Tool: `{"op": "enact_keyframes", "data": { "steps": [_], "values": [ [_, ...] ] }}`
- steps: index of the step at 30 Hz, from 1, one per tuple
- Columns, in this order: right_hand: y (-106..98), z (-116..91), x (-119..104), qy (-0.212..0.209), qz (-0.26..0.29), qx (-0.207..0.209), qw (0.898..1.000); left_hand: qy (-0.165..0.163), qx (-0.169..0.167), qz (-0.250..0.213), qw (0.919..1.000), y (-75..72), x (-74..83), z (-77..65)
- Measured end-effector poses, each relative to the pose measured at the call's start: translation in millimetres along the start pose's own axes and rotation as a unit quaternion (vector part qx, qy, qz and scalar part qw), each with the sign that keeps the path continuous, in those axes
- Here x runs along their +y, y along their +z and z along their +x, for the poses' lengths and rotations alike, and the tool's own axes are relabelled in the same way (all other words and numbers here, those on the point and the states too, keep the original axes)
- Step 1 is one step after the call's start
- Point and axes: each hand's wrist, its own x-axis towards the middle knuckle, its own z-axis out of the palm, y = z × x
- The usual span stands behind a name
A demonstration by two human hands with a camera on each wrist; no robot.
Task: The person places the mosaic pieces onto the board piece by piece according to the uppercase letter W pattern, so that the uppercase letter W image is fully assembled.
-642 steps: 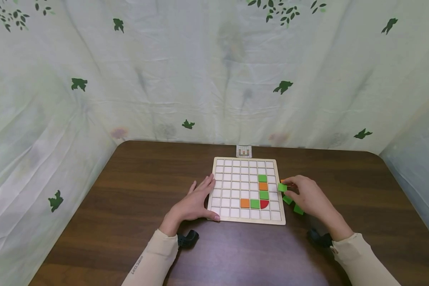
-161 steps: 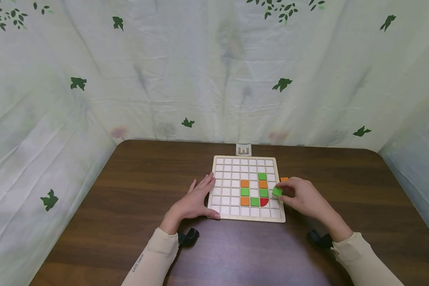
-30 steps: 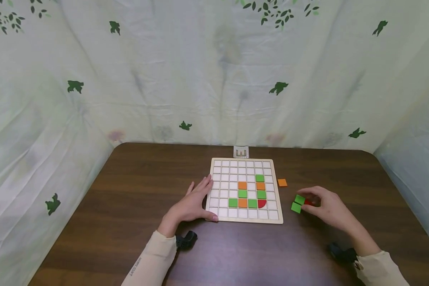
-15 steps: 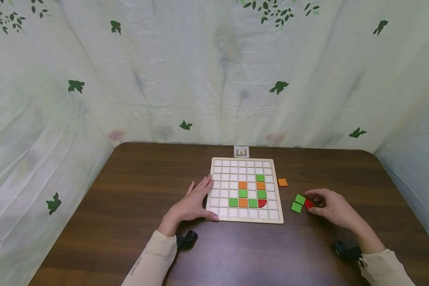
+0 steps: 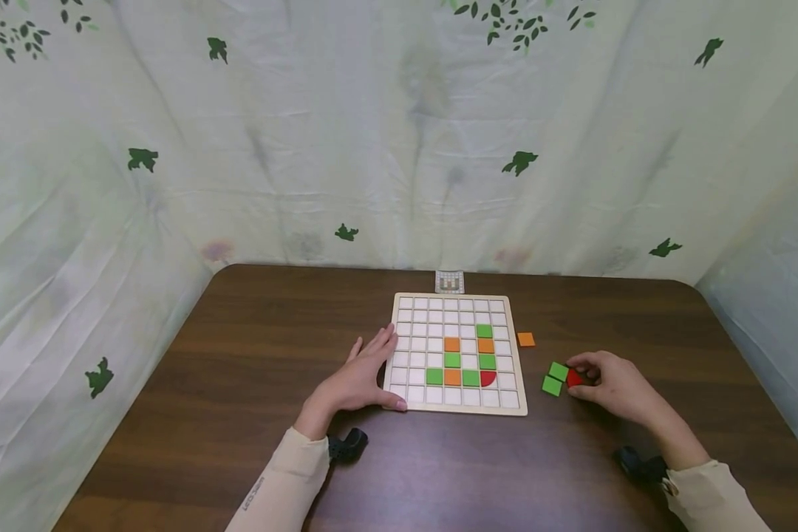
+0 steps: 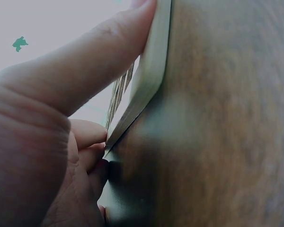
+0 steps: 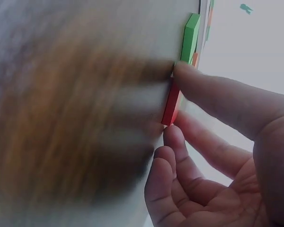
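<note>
A wooden grid board (image 5: 412,303) with white squares lies on the table. My left hand (image 5: 359,380) lies along its left side, fingers at the edge and thumb on the front left corner, as the left wrist view also shows. Green and orange square tiles and one red rounded tile (image 5: 488,378) sit in the board's squares. To the right of the board, my right hand (image 5: 608,380) pinches a red tile (image 5: 575,378) between thumb and fingertips. In the right wrist view that red tile (image 7: 170,103) stands close to the table surface, near a green tile (image 7: 190,40).
Two loose green tiles (image 5: 555,378) lie just left of my right fingertips. An orange tile (image 5: 526,339) lies beside the board's right edge. Behind the board a small card (image 5: 449,282) with a printed grid lies at the table's back edge. A patterned curtain (image 5: 372,148) hangs behind.
Since the oldest frame, an orange tile and two green tiles have been added on the board's left part. My right hand has moved right, from a green tile to the red one. My left hand stays put.
</note>
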Motion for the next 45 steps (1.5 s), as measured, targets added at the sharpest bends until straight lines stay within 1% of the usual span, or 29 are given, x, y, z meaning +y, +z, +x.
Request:
{"op": "enact_keyframes", "data": {
  "steps": [5, 9, 23, 31, 36, 45],
  "values": [
    [2.5, -0.8, -2.2, 0.016, -0.004, -0.002, 1.0, -0.001, -0.002, 0.001, 1.0, -1.1, 1.0, -1.8],
    [1.3, -1.2, -2.8, 0.021, -0.003, -0.005, 1.0, 0.004, -0.001, 0.0, 1.0, -0.9, 0.9, -0.5],
    [-3.9, 0.1, -8.1, 0.015, -0.004, -0.005, 1.0, 0.0, -0.002, 0.004, 1.0, -3.7, 0.4, 0.0],
    [-7.0, -2.1, -12.0, 0.01, -0.007, 0.01, 1.0, 0.0, 0.0, -0.004, 1.0, -1.7, 1.6, -2.5],
    [-7.7, -2.0, -21.5, 0.008, -0.006, 0.022, 1.0, 0.002, 0.001, -0.009, 1.0, -1.7, 2.1, -2.6],
    [-1.3, 3.1, -43.5, -0.015, -0.003, 0.027, 1.0, 0.006, -0.004, -0.006, 1.0, -3.7, 2.9, -2.8]
  ]
}}
